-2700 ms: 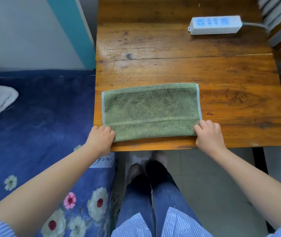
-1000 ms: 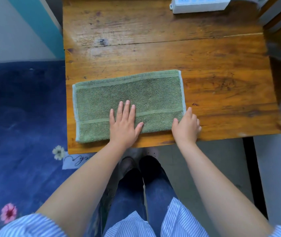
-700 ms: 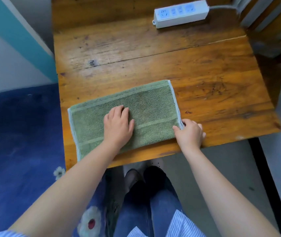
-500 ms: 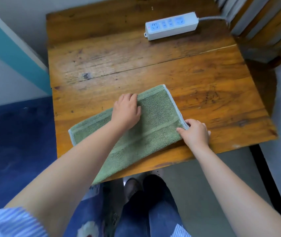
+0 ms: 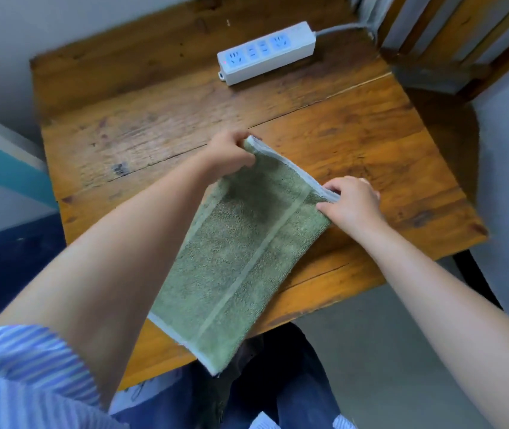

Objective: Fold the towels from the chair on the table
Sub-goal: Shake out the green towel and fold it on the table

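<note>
- Worn wooden table [image 5: 355,134] fills the middle of the frame, its planks scratched and stained, one long seam running from centre left up to the right edge.
- One white power strip [image 5: 267,52] lies near the table's upper edge, oblong, with blue sockets; its grey cable leaves toward the upper right.
- Wooden slats, likely a chair [image 5: 451,35], stand at the upper right corner, just beside the table.
- One green towel [image 5: 240,255], terry with a pale hem and two flat woven bands, lies slanted from the frame's centre down to the lower middle; its lower end hangs past the table's near edge, over dark blue trousers.
- Left hand [image 5: 230,154] pinches the towel's upper corner at the centre of the frame, fingers curled round the hem.
- Right hand [image 5: 352,204] pinches the other top corner, right of centre, thumb under and fingers over the edge.
- Left forearm crosses the lower left of the frame and hides part of the table; a blue-and-white striped sleeve [image 5: 20,366] shows at the lower left corner.
- Two hands, one towel, one strip are in view.
</note>
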A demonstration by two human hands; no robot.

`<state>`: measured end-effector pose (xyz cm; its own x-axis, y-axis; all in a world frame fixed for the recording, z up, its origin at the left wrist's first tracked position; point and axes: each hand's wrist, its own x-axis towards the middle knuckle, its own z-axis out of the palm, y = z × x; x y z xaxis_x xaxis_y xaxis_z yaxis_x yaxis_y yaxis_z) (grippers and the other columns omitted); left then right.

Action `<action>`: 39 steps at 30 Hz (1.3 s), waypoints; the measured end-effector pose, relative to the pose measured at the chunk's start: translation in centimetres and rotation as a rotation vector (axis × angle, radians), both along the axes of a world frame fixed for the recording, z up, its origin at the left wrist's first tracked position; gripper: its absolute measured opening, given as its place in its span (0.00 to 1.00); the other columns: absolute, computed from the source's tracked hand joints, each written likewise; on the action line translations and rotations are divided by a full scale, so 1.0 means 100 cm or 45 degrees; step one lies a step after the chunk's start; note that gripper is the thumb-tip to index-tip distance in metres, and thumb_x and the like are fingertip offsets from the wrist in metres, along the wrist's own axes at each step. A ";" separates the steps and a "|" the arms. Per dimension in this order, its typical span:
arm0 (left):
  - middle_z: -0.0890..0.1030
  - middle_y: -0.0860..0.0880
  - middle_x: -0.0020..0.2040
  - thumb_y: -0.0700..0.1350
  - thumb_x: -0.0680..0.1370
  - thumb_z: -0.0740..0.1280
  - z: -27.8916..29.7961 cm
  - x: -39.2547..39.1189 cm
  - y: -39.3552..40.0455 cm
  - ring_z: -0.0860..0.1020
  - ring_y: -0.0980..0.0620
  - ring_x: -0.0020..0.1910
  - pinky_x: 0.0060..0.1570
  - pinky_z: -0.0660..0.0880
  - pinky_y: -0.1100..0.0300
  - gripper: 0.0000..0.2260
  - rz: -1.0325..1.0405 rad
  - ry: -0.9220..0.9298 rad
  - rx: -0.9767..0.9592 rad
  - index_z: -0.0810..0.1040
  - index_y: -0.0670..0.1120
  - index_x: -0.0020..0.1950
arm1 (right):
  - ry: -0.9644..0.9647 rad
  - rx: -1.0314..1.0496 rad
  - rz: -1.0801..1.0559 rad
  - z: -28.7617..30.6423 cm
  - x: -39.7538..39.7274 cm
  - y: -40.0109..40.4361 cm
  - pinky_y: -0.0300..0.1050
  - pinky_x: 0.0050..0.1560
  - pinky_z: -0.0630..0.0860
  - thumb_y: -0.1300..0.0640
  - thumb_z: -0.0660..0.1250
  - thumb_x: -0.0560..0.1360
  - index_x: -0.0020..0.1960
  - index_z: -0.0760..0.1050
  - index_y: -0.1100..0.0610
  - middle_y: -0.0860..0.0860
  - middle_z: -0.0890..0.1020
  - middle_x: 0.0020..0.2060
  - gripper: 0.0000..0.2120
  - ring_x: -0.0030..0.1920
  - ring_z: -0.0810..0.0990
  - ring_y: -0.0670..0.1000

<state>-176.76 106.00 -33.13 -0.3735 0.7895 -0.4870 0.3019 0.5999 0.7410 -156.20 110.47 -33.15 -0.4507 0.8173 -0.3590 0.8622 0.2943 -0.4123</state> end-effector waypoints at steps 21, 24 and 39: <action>0.74 0.39 0.26 0.23 0.51 0.66 0.020 -0.017 -0.185 0.74 0.40 0.29 0.26 0.75 0.53 0.12 -1.005 1.125 0.248 0.73 0.36 0.28 | 0.131 0.033 0.846 0.015 -0.001 -0.166 0.50 0.48 0.68 0.69 0.68 0.65 0.49 0.76 0.64 0.59 0.77 0.44 0.13 0.49 0.75 0.59; 0.73 0.40 0.24 0.24 0.48 0.69 0.019 -0.010 -0.209 0.75 0.41 0.26 0.24 0.73 0.57 0.14 -1.068 1.207 0.173 0.73 0.36 0.27 | 0.192 0.061 0.857 0.011 0.003 -0.191 0.49 0.35 0.74 0.72 0.73 0.53 0.38 0.77 0.65 0.59 0.77 0.32 0.15 0.35 0.78 0.60; 0.78 0.35 0.48 0.29 0.67 0.62 -0.028 0.021 -0.280 0.76 0.37 0.51 0.45 0.72 0.48 0.12 -0.604 1.151 -0.109 0.77 0.34 0.48 | 0.313 -0.228 1.001 -0.024 0.033 -0.210 0.48 0.52 0.72 0.74 0.59 0.66 0.54 0.76 0.69 0.63 0.78 0.45 0.18 0.47 0.77 0.62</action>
<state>-174.69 77.99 -35.89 -0.2875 0.9273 -0.2396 0.9463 0.3137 0.0784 -152.91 89.47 -35.59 -0.9470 0.1733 -0.2705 0.3134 0.6838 -0.6589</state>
